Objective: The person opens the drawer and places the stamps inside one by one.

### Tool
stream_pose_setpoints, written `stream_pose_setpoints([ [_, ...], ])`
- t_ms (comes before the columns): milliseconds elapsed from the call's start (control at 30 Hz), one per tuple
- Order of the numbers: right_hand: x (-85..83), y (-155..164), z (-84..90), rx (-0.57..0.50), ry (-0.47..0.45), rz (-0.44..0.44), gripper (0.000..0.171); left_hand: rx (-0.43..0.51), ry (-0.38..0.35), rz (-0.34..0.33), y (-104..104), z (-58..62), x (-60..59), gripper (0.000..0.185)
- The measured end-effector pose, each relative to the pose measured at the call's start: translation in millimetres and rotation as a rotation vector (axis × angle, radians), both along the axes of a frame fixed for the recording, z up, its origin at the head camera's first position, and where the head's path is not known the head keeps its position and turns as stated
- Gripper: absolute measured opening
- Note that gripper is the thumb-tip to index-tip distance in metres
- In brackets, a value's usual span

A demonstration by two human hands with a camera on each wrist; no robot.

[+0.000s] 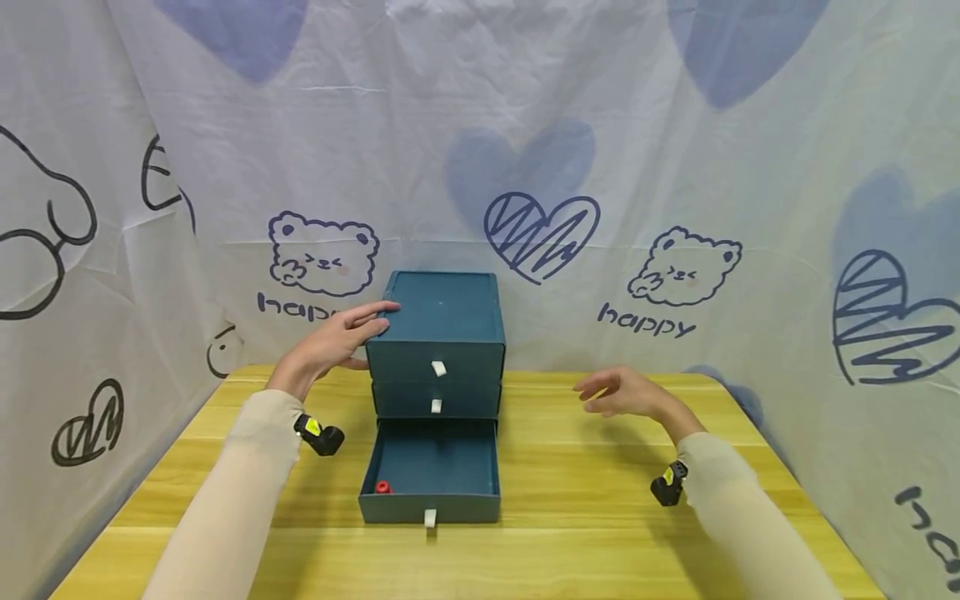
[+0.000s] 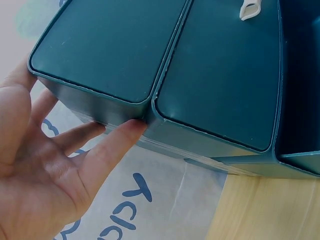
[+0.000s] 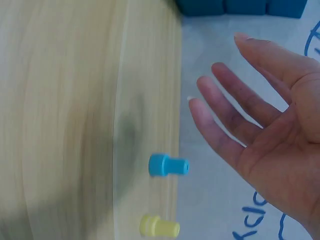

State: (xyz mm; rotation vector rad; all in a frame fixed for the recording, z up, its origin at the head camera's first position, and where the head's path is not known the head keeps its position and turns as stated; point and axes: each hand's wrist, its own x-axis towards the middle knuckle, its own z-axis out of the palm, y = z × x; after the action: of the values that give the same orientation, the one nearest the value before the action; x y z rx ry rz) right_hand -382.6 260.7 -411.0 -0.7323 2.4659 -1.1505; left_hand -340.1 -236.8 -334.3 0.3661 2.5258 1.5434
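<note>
A dark teal chest of drawers (image 1: 442,312) stands on the table in the head view, its white pull tabs facing me. Its bottom drawer (image 1: 465,509) is pulled out, with a small red ring-like piece (image 1: 383,487) in the front left corner. My left hand (image 1: 333,343) rests at the chest's upper left edge; in the left wrist view, the fingertips of the left hand (image 2: 60,165) touch its side. To the right of the chest, my right hand (image 1: 626,392) hovers over the table with loosely bent fingers. Nothing is in the right hand (image 3: 272,120) in the right wrist view.
A blue stepped peg (image 3: 167,165) and a yellow one (image 3: 159,227) appear near the table's edge in the right wrist view; I cannot find them in the head view. Behind the wooden table (image 1: 562,533) hangs a printed white cloth (image 1: 420,150), which also closes both sides.
</note>
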Motion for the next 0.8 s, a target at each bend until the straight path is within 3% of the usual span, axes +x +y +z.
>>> stream_pose_setpoints([
  [200,-9.5,16.0,-1.5,0.063,0.005,-0.075,0.041,0.008,0.002,-0.004,-0.4,-1.0,-0.7,0.054],
  [433,-14.6,26.1,-3.1,0.057,-0.003,-0.144,0.043,0.01,0.008,-0.004,-0.6,-0.6,-1.3,0.053],
  [800,-16.6,30.2,-7.8,0.123,0.048,-0.35,0.037,0.013,0.004,-0.007,-0.4,-1.4,-1.3,0.053],
])
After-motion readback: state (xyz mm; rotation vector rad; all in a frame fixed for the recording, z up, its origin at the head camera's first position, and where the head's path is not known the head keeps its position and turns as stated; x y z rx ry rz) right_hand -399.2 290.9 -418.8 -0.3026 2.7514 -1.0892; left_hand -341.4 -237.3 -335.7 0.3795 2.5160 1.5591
